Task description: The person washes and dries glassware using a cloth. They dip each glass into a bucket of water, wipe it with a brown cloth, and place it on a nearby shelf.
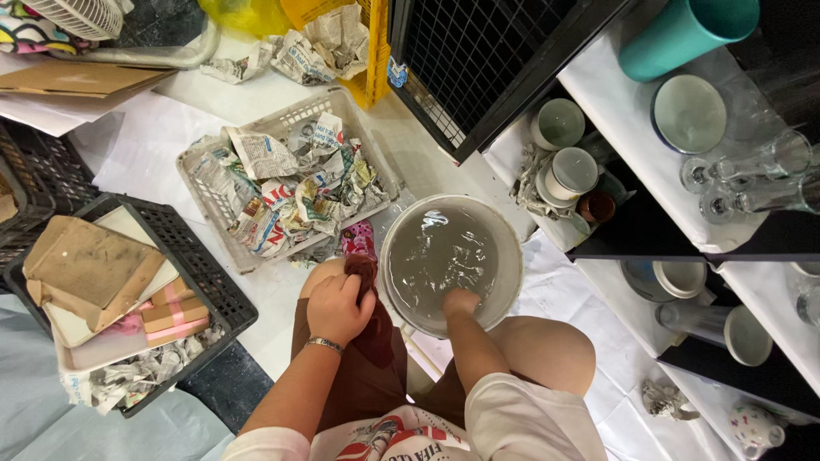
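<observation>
Bucket (511,256) of cloudy grey water, right hand (459,301) dipped in, left hand (337,306) gripping dark cloth (363,271)

- The bucket (512,256) is round and white. It sits on the floor between the person's knees. It is full of cloudy grey water, and the water has ripples on top.
- The cloth (362,271) is dark red and bunched up. It rests on the left knee, just beside the bucket's rim. Most of it is hidden under fingers, so only 1 small top part shows.
</observation>
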